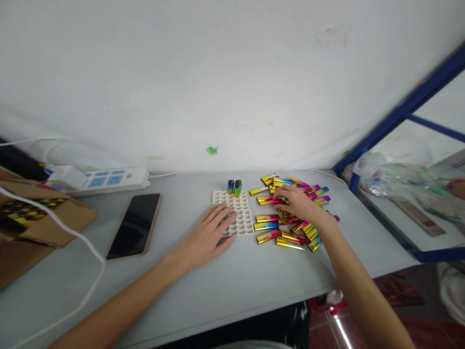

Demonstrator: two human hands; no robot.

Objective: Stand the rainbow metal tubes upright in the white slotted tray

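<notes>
Found left hand [212, 232] flat, fingers spread, on the near-left part of the white pocketed plastic tray [242, 218], gripping nothing, hiding some pockets. Spotted two dark upright tubes [234, 187] at its far edge. Caught right hand [296, 203] palm-down over the heap of shiny gold-and-pink sticks [281, 235] just right; couldn't tell its grip, fingertips buried.

A white wall [218, 72] with a green mark [212, 150] is seen behind a grey table [218, 286], with a blue frame [407, 109] at the right and red floor [392, 291] below.
</notes>
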